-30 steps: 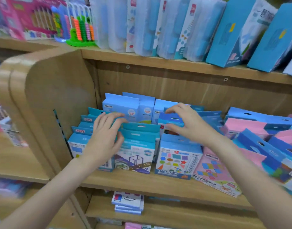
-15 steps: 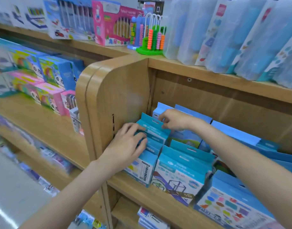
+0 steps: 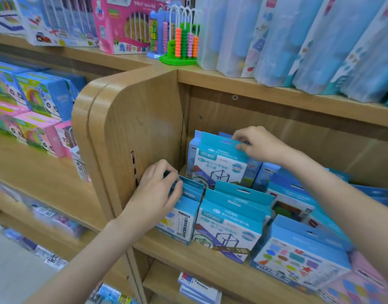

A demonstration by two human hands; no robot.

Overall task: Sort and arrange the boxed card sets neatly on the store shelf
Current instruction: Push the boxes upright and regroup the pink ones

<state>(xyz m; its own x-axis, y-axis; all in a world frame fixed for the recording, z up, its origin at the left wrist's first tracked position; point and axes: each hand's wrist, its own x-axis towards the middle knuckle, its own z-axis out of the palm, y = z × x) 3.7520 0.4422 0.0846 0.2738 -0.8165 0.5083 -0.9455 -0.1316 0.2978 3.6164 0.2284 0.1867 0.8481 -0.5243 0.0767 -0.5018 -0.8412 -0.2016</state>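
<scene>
While the leftmost front box [image 3: 182, 216] is gripped at its top by the curled left hand [image 3: 154, 191], a raised blue box [image 3: 221, 160] is pinched at its hang tab by the right hand [image 3: 258, 143].

The wooden shelf [image 3: 210, 260] is light tan. On it stand teal-topped boxes [image 3: 229, 224] printed with a dark cube outline; right of them a blue box [image 3: 298, 260] shows multicoloured shapes. Above the shelf, a pink box [image 3: 122, 25] neighbours an abacus [image 3: 182, 38] with orange, green and pink beads.

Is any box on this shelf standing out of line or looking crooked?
Yes. The cube-picture box pinched by the right hand stands raised at the back, above its row. Boxes right of it lean unevenly and overlap.
</scene>
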